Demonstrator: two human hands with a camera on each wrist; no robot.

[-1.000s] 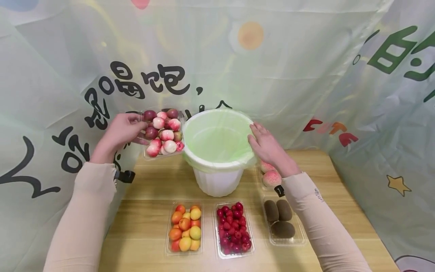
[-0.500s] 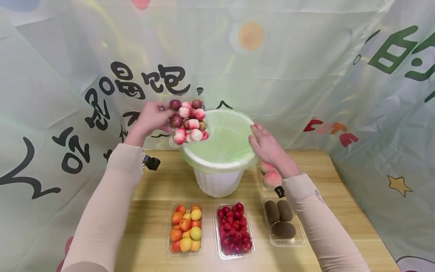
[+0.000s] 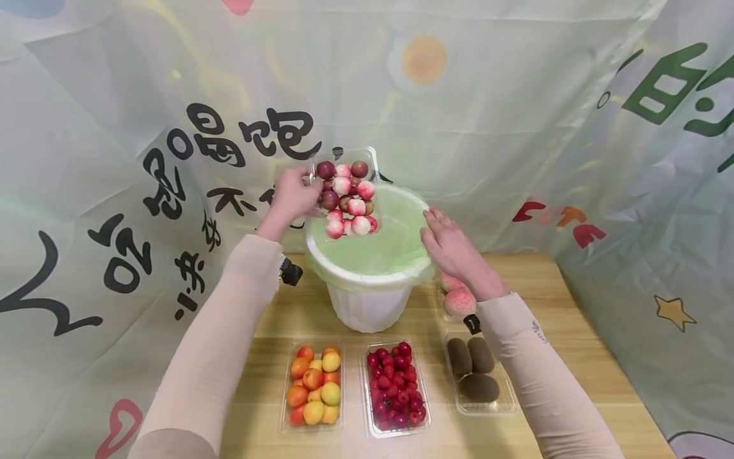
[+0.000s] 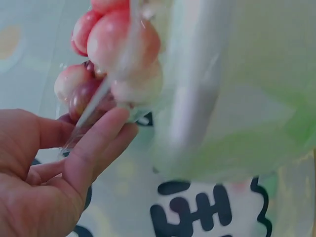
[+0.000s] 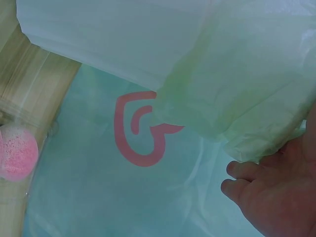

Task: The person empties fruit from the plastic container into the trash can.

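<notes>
My left hand (image 3: 295,193) pinches the left edge of a clear plastic box (image 3: 373,156) in the head view. Dark purple plums and pink-and-white round fruits (image 3: 341,185) fill the box, which is tilted above the left part of a white bin (image 3: 369,309). A thin green bag (image 3: 395,239) lines the bin and folds over its rim. In the left wrist view, thumb and fingers (image 4: 94,148) lie on either side of the box's edge. My right hand (image 3: 450,248) rests against the right side of the bin's rim, fingers fairly straight on the bag.
On the wooden table (image 3: 533,306) stand clear boxes of orange-yellow fruits (image 3: 312,386), red cherries and raspberries (image 3: 397,386), and kiwis (image 3: 473,370). A box of pink peaches (image 3: 459,301) sits partly under the right forearm. A printed cloth (image 3: 487,127) hangs behind.
My left hand has carried the fruit box rightward and upward, from beside the bin to above its opening, and the box has tilted. The right hand has stayed at the rim.
</notes>
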